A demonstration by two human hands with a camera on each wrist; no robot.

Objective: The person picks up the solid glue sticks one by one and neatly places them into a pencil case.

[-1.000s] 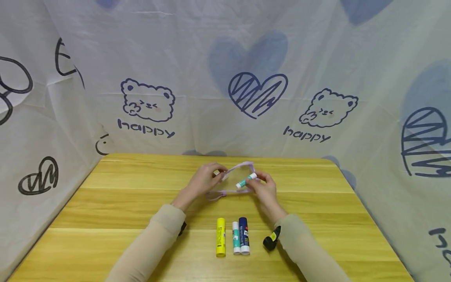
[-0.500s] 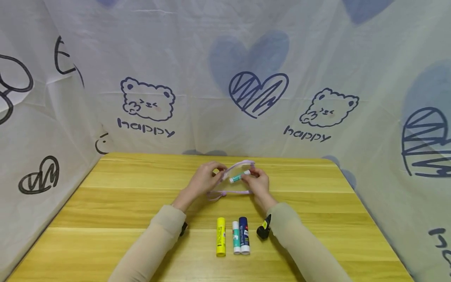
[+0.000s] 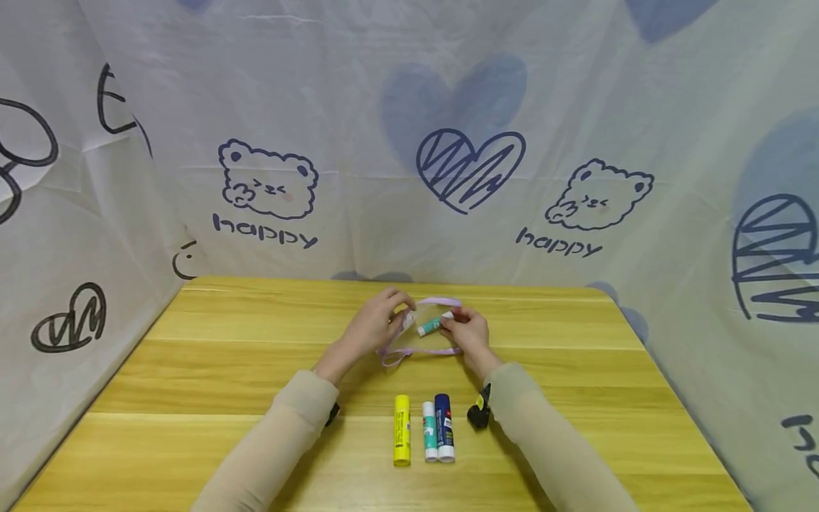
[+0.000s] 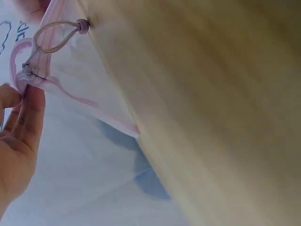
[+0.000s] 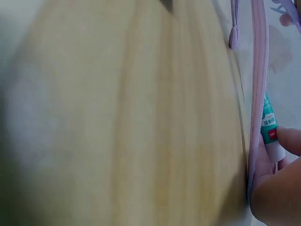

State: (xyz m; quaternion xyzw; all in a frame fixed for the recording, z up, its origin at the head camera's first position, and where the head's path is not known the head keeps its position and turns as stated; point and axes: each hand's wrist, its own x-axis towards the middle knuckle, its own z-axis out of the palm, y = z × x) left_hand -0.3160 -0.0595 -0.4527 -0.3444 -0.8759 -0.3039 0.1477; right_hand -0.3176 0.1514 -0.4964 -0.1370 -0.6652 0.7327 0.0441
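Observation:
A clear pouch with lilac zipper edging is spread between the two hands near the back of the table. My left hand pinches its left end between thumb and fingers; in the left wrist view the zip end and cord loop show beside the fingers. In my right hand a small teal and white glue stick is pinched, tilted, between the pouch's two lilac edges. The right wrist view shows the zipper edge running in front of the fingers, with the glue stick behind it.
Nearer the front of the wooden table stand or lie a yellow glue stick, a teal and white one and a dark blue one. The last two touch. A printed cloth hangs behind the table.
The right hand has moved left with the glue stick, in between the pouch's edges. The far lilac edge has dropped slightly. The left hand stays nearly in place; the front glue sticks have not moved.

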